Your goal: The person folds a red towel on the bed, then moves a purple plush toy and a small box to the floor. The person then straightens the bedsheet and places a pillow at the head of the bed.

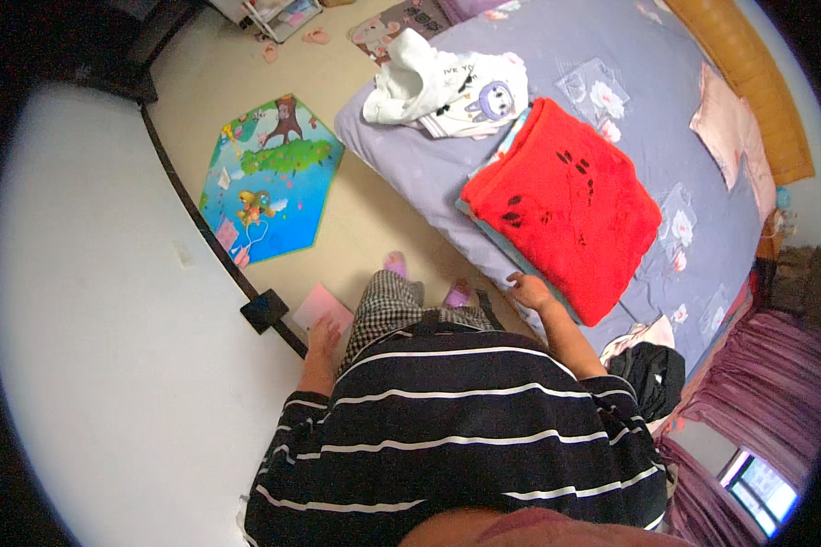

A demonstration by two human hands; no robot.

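My left hand hangs at my side, over the near edge of a pink sheet or flat card; whether it touches it I cannot tell. Beside the bed's edge, my right hand is close to a folded red blanket with dark marks. Its fingers look loosely curled, with nothing visible in them. Under the blanket lies a grey-blue folded layer. A white hooded garment with a cartoon print lies beyond the blanket on the bed's grey-purple floral sheet.
A colourful hexagonal play mat lies on the floor left of the bed. Pink slippers are farther off, by a rack. A black garment and a pale pink cloth rest on the bed. A white wall stands at left.
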